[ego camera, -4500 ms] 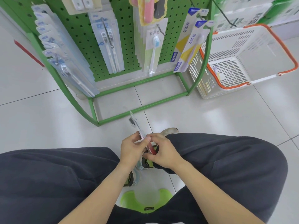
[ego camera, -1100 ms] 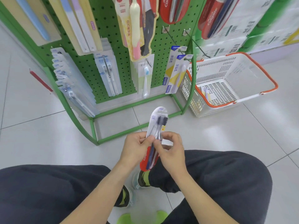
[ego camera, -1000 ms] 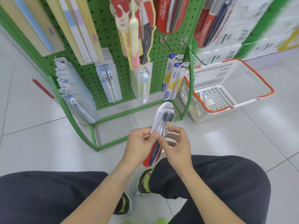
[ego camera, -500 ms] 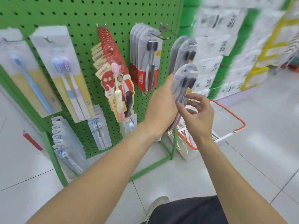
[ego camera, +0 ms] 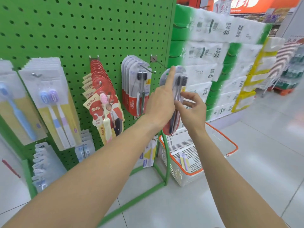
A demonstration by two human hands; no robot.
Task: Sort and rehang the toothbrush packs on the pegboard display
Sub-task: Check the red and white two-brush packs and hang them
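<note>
Most of the green pegboard (ego camera: pixel 98 30) already looks stocked: blue and purple brush packs hang at its left, a red fan of Canban packs (ego camera: pixel 103 102) sits in the middle, and just right of those a row of Colgate twin packs (ego camera: pixel 137 86) fills one hook. The bare hook (ego camera: pixel 160 63) at the pegboard's right edge is where things are happening now. The Colgate toothbrush pack (ego camera: pixel 178 89) is held up right at that hook's tip, top end uppermost, not yet threaded on as far as I can tell; the hang hole is blurred. The left hand (ego camera: pixel 162 104) steadies it from the pegboard side, index finger stretched up along the card toward the top and the rest curled against it. The right hand (ego camera: pixel 191 109) pinches the pack's outer edge between thumb and fingers.

Down beside the pegboard's right foot, the white basket (ego camera: pixel 181 176) with its orange rim still has at least one purple-brush pack (ego camera: pixel 184 160) lying in it, so I'd judge this pack nearly hung and a little sorting left.
</note>
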